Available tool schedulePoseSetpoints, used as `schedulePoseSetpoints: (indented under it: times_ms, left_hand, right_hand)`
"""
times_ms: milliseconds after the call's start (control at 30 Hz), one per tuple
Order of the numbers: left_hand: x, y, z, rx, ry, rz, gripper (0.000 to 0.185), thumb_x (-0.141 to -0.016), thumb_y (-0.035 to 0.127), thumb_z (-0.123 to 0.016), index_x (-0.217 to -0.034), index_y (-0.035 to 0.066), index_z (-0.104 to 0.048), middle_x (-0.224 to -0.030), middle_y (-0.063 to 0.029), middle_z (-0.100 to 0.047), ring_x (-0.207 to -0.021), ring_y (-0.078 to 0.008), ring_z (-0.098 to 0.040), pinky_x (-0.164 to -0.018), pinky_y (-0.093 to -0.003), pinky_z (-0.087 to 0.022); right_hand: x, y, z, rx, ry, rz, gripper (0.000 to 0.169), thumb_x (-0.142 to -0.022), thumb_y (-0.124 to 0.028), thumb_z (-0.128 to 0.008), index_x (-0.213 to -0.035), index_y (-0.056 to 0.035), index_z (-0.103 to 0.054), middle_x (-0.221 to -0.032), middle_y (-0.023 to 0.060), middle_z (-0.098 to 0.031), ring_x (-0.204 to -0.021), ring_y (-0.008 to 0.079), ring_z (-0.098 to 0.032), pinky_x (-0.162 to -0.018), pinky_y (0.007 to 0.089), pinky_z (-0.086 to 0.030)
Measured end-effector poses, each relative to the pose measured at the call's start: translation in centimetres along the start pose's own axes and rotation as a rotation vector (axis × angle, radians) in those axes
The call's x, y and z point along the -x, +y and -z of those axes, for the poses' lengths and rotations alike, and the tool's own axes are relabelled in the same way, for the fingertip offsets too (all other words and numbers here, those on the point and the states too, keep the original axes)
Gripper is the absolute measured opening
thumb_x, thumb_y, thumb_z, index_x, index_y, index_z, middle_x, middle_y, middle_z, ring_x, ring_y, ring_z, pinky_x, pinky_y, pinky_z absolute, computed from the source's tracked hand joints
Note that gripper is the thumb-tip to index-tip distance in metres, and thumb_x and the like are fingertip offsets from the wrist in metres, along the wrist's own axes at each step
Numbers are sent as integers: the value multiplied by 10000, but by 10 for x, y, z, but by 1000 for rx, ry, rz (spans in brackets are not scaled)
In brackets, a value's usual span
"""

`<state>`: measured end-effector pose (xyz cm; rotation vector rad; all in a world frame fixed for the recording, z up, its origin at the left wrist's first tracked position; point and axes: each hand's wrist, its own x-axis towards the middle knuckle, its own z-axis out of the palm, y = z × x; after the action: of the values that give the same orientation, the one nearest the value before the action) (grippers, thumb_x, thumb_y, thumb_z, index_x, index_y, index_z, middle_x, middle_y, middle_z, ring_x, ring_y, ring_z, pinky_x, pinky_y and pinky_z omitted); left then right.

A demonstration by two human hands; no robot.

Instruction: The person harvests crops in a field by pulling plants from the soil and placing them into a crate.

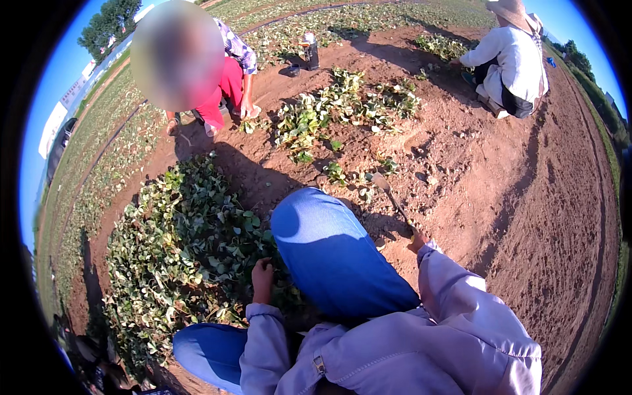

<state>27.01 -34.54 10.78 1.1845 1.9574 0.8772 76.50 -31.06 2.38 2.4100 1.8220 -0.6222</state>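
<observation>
My right hand (418, 240) grips a long, narrow hand digging tool (393, 198) by its handle. The tool's flat, soil-coloured blade rests on or just above the loose reddish soil, beside small green plants (335, 173). To the left of my raised knee, my left hand (262, 276) hangs with curled fingers over a dense heap of leafy plants (163, 247). Shadow and the angle of the hand hide whether anything is between those fingers. Part of the heap lies in shade.
Ahead on the left, a person in pink trousers (231, 84) crouches among plants. Another person in a white top (508, 59) sits low at the right. More leafy plants (340, 106) lie between them, near a dark flask-like container (310, 52). Bare tilled soil (553, 217) stretches along the right.
</observation>
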Motion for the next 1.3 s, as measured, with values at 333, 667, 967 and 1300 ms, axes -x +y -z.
schedulePoseSetpoints:
  times_ms: [333, 667, 967, 1300]
  left_hand:
    - [6, 130, 104, 177, 178, -298, 234, -769, 61, -437, -989, 0, -487, -867, -79, -563, -726, -126, -548, -654, -232, -420]
    - [47, 180, 187, 186, 177, -476, 229, -787, 62, -447, -1005, -4, -468, -864, -59, -545, -722, -97, -537, -655, -203, -418]
    - [27, 176, 197, 206, 182, -531, 219, -790, 124, -450, -975, 15, -495, -864, -56, -545, -686, -112, -552, -622, -216, -413]
    - [-3, 180, 219, -98, 173, -479, 206, -770, 130, -472, -939, 19, -515, -713, -83, -542, -633, -136, -540, -575, -253, -403]
  right_hand:
    - [7, 5, -14, -185, 21, 72, 541, -526, -208, -664, -993, -19, -465, -892, 190, -537, -837, 321, -522, -712, 394, -430]
    - [-1, 14, 15, -219, 25, 104, 441, -579, -199, -628, -968, -38, -497, -832, 167, -539, -755, 270, -524, -646, 355, -423]
    - [-3, -100, 172, -550, 109, 360, 411, -599, -209, -617, -956, -37, -507, -790, 154, -537, -705, 246, -517, -614, 338, -414]
    - [-37, -322, 266, 110, -183, 1050, 345, -611, -118, -556, -951, -68, -523, -724, 101, -540, -630, 204, -503, -574, 306, -395]
